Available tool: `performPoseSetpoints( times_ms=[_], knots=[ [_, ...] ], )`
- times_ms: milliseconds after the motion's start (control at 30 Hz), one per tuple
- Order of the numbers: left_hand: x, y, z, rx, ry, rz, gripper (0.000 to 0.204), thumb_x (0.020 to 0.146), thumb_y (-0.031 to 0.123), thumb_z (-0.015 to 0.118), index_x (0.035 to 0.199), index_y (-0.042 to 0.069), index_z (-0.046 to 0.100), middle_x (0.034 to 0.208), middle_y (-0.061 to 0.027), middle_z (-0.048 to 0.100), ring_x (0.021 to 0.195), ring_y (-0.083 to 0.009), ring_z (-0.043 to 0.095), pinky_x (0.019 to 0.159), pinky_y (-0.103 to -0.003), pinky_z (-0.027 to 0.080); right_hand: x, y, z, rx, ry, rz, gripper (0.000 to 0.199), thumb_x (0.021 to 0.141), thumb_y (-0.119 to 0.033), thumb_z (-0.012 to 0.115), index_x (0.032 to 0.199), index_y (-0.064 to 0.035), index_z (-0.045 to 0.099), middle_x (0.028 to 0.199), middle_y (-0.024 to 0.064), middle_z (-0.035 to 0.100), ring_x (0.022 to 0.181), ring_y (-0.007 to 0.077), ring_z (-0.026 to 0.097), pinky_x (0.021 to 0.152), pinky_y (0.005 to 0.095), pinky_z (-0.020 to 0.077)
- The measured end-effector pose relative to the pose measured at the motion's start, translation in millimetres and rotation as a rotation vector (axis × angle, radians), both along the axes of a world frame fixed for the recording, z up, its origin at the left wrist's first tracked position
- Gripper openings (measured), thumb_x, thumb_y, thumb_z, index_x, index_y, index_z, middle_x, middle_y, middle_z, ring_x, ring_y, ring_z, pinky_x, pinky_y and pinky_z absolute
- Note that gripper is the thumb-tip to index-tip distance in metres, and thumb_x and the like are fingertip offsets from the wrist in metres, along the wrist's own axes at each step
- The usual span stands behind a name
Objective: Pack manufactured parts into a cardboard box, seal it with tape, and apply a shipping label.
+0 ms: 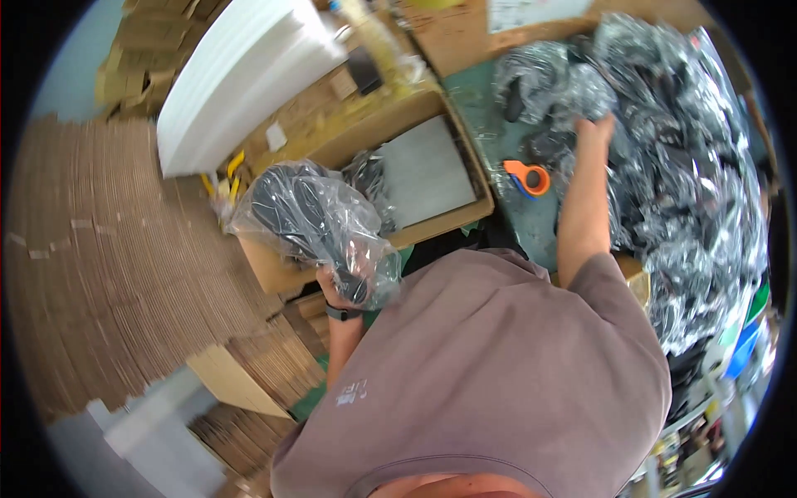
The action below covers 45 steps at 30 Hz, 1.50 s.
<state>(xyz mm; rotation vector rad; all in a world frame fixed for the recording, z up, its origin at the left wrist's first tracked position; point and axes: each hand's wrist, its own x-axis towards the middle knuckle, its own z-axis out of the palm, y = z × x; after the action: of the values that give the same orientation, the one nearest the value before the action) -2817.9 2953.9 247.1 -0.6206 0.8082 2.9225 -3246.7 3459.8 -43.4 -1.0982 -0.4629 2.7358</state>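
My left hand (330,287) is closed round the lower end of a clear plastic bag (290,203) with long black things inside; their exact kind is blurred by the plastic. This bag is over the left end of an open cardboard box (487,205). Inside the box, a flat grey sheet (427,170) lies beside another bagged black thing (365,176). Stretched out to the right, my right hand (594,130) grips a clear plastic bag (586,91) at the edge of a big pile of bagged black things (664,158). Its fingertips are hidden in the plastic.
An orange tape dispenser (530,178) sits on the green tabletop (528,222) between box and pile. White foam sheets (241,79) stand behind the box. Stacked flattened cardboard (124,249) fills the left side. A yellow-handled tool (235,163) lies near the box's left end.
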Motion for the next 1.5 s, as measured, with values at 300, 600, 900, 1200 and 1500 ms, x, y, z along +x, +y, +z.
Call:
performPoseSetpoints(
  times_ms=[300, 600, 900, 1200, 1500],
  knots=[
    [-115.5, -157.5, -100.4, -2.002, 0.160, -0.680, 0.077, 0.067, 0.016, 0.095, 0.138, 0.012, 0.067, 0.134, -0.0149, 0.072, 0.126, -0.0366, 0.066, 0.106, -0.051, 0.050, 260.3, -137.3, 243.0, 0.931, -0.152, 0.301, 0.097, 0.088, -0.014, 0.082, 0.169, -0.0072, 0.030, 0.154, 0.0142, 0.056, 0.139, 0.0329, 0.055, 0.120, 0.0510, 0.0418],
    [-206.5, -134.7, -366.5, -2.217, 0.987, -1.288, 0.029, 0.098, 0.022, 0.060, 0.114, 0.029, 0.084, 0.142, -0.0130, 0.070, 0.149, -0.0322, 0.052, 0.135, -0.060, 0.023, 252.2, -299.0, 251.4, 1.740, 0.378, 1.416, 0.089, 0.089, -0.014, 0.085, 0.160, 0.0017, 0.034, 0.143, 0.0285, 0.056, 0.132, 0.0458, 0.061, 0.114, 0.0497, 0.0474],
    [-146.5, -106.6, -292.1, -2.034, 0.392, -0.836, 0.055, 0.103, 0.014, 0.050, 0.157, 0.021, 0.055, 0.165, -0.0243, 0.049, 0.156, -0.0432, 0.043, 0.131, -0.053, 0.032, 232.0, -357.9, 23.0, 2.412, 0.208, 1.891, 0.042, 0.102, -0.019, 0.062, 0.141, -0.0066, 0.056, 0.144, 0.0299, 0.057, 0.118, 0.0490, 0.069, 0.098, 0.0513, 0.0601],
    [-101.0, -63.6, -251.2, -2.025, -0.224, -0.890, 0.068, 0.096, 0.006, 0.059, 0.161, 0.022, 0.052, 0.170, -0.0250, 0.042, 0.159, -0.0439, 0.039, 0.128, -0.060, 0.031, 61.3, -234.1, 148.7, 2.099, 0.108, 0.603, 0.034, 0.099, -0.019, 0.073, 0.126, 0.0021, 0.067, 0.110, 0.0220, 0.073, 0.097, 0.0392, 0.072, 0.088, 0.0485, 0.0582],
    [-199.0, 38.2, -243.7, -2.044, -0.068, -0.362, 0.068, 0.090, 0.017, 0.074, 0.155, 0.008, 0.055, 0.164, -0.0242, 0.047, 0.152, -0.0449, 0.043, 0.128, -0.057, 0.033, -47.6, -138.3, -4.8, 1.678, -0.605, 1.214, 0.129, 0.081, -0.039, 0.092, 0.172, 0.0019, 0.010, 0.159, 0.0353, 0.046, 0.143, 0.0536, 0.052, 0.122, 0.0520, 0.0453]
  ],
)
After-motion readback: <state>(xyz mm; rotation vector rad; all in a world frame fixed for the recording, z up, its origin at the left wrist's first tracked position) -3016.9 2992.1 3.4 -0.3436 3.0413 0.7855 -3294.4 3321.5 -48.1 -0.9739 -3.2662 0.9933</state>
